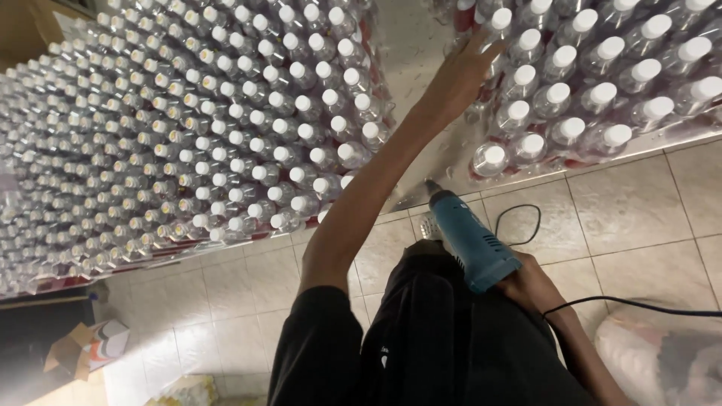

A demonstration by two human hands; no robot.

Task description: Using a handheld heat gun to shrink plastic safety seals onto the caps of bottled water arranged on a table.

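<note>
**Heat gun held low while a hand rests on wrapped bottle packs**

The left hand [460,75] is stretched up and forward, its fingers spread and laid flat against the plastic film at the near left corner of a pack of clear bottles with white caps [594,83]. Nothing is pinched by it; the fingertips are pressed onto the wrap just beside the outermost bottles. The right hand [530,289] is closed round the grip of a blue heat gun [470,237], which is held low, close to the body, with its nozzle pointed up toward the lower edge of that pack. The nozzle is near the pack's bottom rim but is not seen to touch it. A black cable [639,304] is led from the gun across the tiled floor [639,210], with a loop lying just behind the tool.

A second, much larger block of bottles [188,128] is stacked at the left. Between the two blocks a narrow bright gap is left, and the left arm is passed along it. The lower edges of both blocks are seen against the floor tiles, where open room is left to the right of the gun. An opened cardboard box [86,346] is lying at the lower left, well apart from both hands, and a pale sack [662,361] is found at the lower right, near the cable
</note>
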